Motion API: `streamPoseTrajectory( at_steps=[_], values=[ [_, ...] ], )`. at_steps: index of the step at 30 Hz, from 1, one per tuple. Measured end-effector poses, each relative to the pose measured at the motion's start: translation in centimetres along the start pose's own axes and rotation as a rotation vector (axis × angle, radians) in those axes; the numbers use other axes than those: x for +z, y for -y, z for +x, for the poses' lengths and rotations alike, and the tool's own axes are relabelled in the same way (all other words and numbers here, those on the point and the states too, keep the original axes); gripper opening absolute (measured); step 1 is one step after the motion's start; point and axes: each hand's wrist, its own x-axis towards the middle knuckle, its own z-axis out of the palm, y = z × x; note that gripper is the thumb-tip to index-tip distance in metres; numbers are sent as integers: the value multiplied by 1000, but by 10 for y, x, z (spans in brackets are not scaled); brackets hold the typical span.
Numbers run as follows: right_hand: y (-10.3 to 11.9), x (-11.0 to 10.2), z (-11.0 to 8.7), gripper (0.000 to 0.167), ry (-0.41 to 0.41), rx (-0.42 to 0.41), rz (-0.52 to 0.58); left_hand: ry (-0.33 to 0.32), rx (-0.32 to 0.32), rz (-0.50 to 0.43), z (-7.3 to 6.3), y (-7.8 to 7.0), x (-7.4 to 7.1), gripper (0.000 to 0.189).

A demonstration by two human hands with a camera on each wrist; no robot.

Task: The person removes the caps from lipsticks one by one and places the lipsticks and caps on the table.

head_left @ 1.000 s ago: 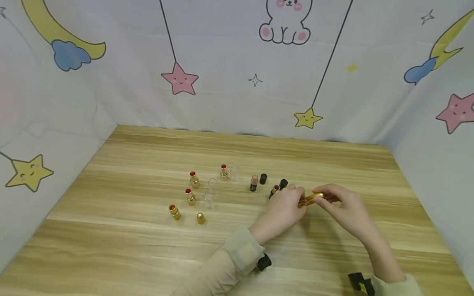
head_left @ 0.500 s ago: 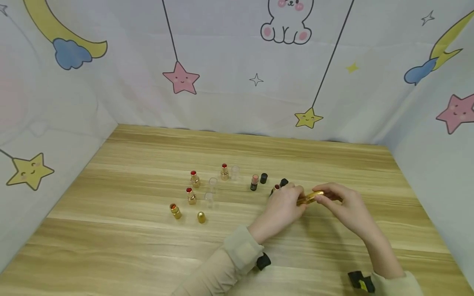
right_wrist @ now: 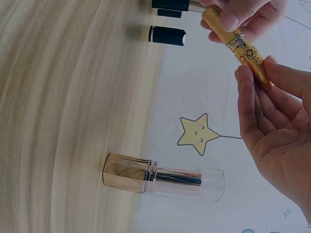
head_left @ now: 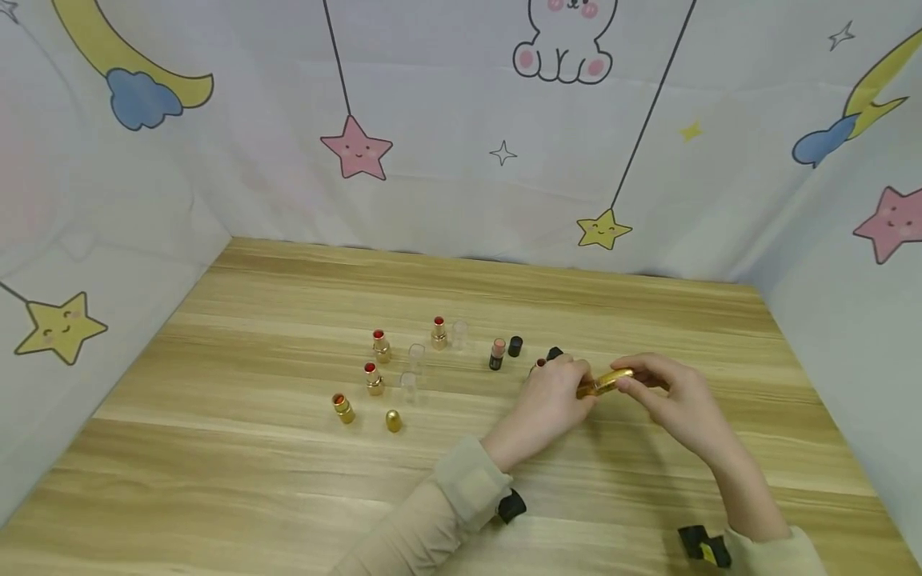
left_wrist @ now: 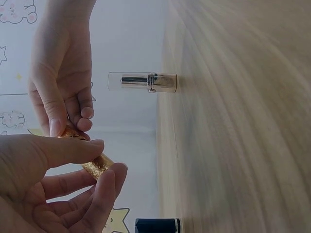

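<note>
Both hands hold one slim gold lipstick tube (right_wrist: 235, 43) above the table, tilted between them. My left hand (head_left: 543, 408) pinches one end between thumb and fingers. The other end, with dark lettering, is pinched by my right hand (head_left: 673, 404). A silver ring (right_wrist: 237, 41) shows at the joint between the tube's two parts. Just beyond my left hand, a dark lipstick (head_left: 539, 365) is partly hidden by it, with a black cap (head_left: 554, 353) beside it. A lipstick under a clear cap (right_wrist: 126, 173) stands upright near my right hand; in the head view it is hidden.
Left of the hands stand several uncapped red lipsticks (head_left: 374, 380) with clear caps (head_left: 408, 387) beside them. A gold lipstick (head_left: 343, 408) and its gold cap (head_left: 393, 421) are nearest. A pink lipstick (head_left: 498, 354) stands by a black cap (head_left: 515, 346). A printed cloth (head_left: 446, 200) encloses the table.
Both hands keep their grip on the gold lipstick tube in almost the same place. The head view has shifted slightly; the lipsticks on the table stay where they were.
</note>
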Motion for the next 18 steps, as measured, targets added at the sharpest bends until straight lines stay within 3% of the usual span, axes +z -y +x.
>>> streamPoseTrajectory(
  at_steps=[18],
  values=[
    [4, -6, 3, 21, -26, -42, -8, 4, -21, 4, -1, 7, -1, 11]
  ],
)
